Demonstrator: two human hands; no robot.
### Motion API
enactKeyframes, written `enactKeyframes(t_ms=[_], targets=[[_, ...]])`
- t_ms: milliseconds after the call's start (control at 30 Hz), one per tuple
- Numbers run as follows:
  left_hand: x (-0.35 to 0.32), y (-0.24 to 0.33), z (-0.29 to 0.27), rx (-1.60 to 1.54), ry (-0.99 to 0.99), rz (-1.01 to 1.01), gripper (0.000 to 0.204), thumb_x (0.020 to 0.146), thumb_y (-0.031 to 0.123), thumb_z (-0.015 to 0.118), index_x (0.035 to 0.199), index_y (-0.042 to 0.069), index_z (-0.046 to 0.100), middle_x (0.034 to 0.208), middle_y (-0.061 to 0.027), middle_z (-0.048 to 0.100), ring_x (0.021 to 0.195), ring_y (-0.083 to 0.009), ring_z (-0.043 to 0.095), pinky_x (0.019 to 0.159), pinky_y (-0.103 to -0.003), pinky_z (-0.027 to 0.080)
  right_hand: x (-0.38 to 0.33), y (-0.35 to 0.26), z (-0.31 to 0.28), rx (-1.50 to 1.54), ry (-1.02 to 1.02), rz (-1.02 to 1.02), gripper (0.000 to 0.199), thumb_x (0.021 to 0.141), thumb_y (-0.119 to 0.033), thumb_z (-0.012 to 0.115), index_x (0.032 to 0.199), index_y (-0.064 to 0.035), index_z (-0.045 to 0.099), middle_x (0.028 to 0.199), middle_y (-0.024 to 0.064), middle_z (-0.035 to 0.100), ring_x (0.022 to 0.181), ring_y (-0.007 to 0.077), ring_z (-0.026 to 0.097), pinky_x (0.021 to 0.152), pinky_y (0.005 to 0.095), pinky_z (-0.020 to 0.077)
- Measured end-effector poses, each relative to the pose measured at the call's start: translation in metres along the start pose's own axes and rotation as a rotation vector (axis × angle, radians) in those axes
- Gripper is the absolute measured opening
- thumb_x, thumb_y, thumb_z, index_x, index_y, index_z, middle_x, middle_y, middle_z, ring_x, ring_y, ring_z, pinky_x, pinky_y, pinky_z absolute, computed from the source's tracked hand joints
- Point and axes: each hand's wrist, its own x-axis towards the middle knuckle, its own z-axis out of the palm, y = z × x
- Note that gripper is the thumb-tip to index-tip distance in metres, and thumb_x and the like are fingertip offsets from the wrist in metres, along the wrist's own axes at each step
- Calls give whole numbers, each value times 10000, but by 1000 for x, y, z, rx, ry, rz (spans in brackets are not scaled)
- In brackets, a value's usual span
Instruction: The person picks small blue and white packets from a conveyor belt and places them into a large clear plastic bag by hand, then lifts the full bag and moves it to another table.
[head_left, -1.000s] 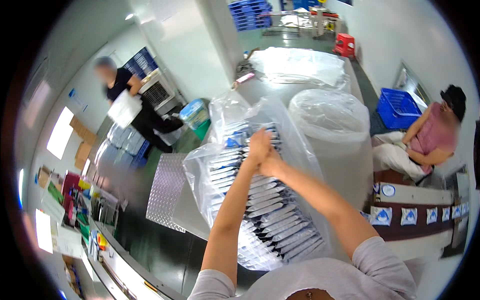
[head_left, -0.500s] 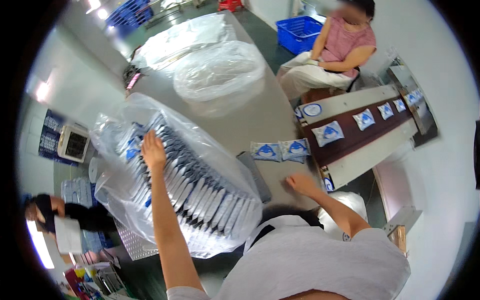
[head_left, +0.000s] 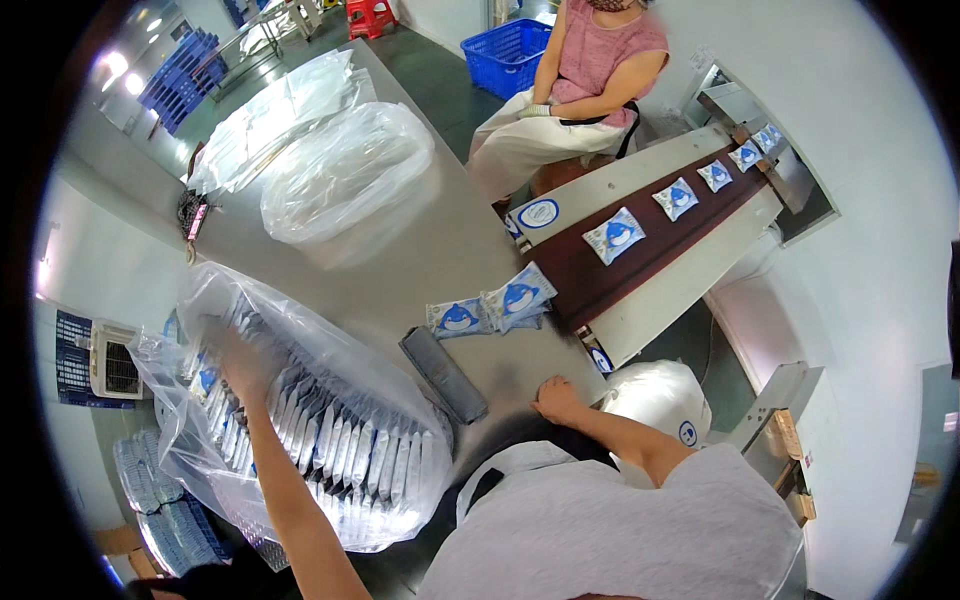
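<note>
My left hand (head_left: 243, 362) is over the far part of a large clear plastic bag (head_left: 340, 335), at the rows of small silvery packets (head_left: 335, 440) packed on edge inside it. Motion smears its fingers. Curled in on itself, my right hand (head_left: 558, 400) rests at the near edge of the grey table (head_left: 385, 270) with nothing visible in it. Beyond it, white-and-blue pillow packets (head_left: 518, 297) overlap at the belt's end, beside another packet (head_left: 458, 318). A dark grey oblong block (head_left: 443, 376) lies between them and the bag.
Several packets ride a dark red conveyor belt (head_left: 640, 255) on the right. Beside it sits a co-worker (head_left: 590, 75), hands in lap. Loose clear bags (head_left: 345, 170) and stacked plastic sheets (head_left: 285, 120) occupy the table's far end. A blue crate (head_left: 505, 58) and a white sack (head_left: 655, 400) stand nearby.
The whole view has shifted, so most things appear further left. My left hand has gone from flat on the packets to a blur. Another packet now lies on the pile at the belt's end.
</note>
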Motion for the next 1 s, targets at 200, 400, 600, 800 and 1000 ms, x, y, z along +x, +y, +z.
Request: enactKeyframes(t_ms=[200, 400, 600, 800, 1000], targets=[[6, -28, 29, -48, 165, 118, 468, 971, 351, 230, 1350, 125, 386, 1376, -92, 402, 1288, -265, 335, 1051, -400, 246, 38, 34, 11, 101, -218, -334, 375, 815, -376, 569, 952, -32, 630, 885, 174, 619, 828, 324, 602, 724, 416, 482], [2, -27, 17, -8, 116, 90, 462, 970, 326, 229, 1342, 104, 392, 1361, -97, 413, 1274, -277, 346, 1057, -395, 241, 119, 113, -177, 284, 54, -330, 183, 818, -163, 511, 938, -73, 614, 944, 131, 576, 917, 302, 543, 780, 395, 439], [-3, -13, 4, -186, 167, 96, 448, 966, 305, 242, 1347, 120, 390, 1362, -83, 412, 1282, -263, 339, 1058, -385, 234, 171, 249, -262, -307, 140, 1, 275, 854, -122, 493, 1112, -189, 559, 1176, 11, 547, 1127, 227, 485, 876, 511, 391], [-9, -4, -11, -146, 133, 50, 452, 967, 310, 243, 1361, 133, 377, 1381, -72, 395, 1297, -255, 321, 1064, -392, 216, 202, 250, -278, -417, -251, -166, 448, 644, -229, 749, 1049, -122, 590, 1064, 56, 591, 1019, 262, 549, 783, 459, 443], [-12, -14, 5, -161, 132, 25, 455, 971, 329, 244, 1372, 152, 362, 1386, -77, 388, 1305, -253, 310, 1065, -407, 207, 253, 133, -275, 163, -455, -872, 395, 703, -329, 714, 854, 23, 616, 730, 160, 599, 686, 290, 555, 645, 377, 427]])
